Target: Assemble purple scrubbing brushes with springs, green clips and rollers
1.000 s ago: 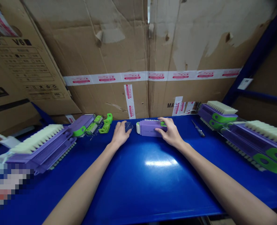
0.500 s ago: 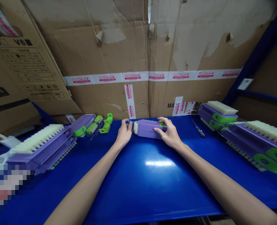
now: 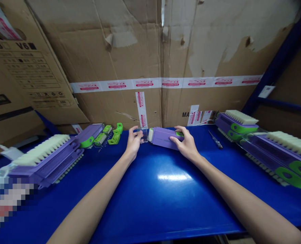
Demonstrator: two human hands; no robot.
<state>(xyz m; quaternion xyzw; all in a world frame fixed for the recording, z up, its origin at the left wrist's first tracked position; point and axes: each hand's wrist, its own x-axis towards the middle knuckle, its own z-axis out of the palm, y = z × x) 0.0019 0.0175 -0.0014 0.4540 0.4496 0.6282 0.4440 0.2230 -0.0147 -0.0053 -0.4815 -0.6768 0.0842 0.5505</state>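
My right hand [image 3: 187, 140] is wrapped round the right end of a purple brush [image 3: 163, 137], with thumb on the near face and fingers over the top. White bristles show at the brush's left end and a green part at its right. Between the fingertips of my left hand [image 3: 133, 139] is a small clear plastic piece [image 3: 144, 135], just left of the brush and apart from it. To the left lie green end pieces [image 3: 116, 134] and small green-and-cream parts [image 3: 102, 136] with tiny dark bits beside them.
Purple bristled brushes stand at the left [image 3: 48, 159] and right [image 3: 280, 152] of the blue table [image 3: 140, 203]. A screwdriver [image 3: 215, 139] lies right of my right hand. Behind rises a cardboard wall [image 3: 114, 61]; a white adapter [image 3: 12, 153] sits far left.
My left hand has drawn slightly left, and the clear piece now shows apart from the brush. The brush has shifted a little right and tilted, its right end lower.
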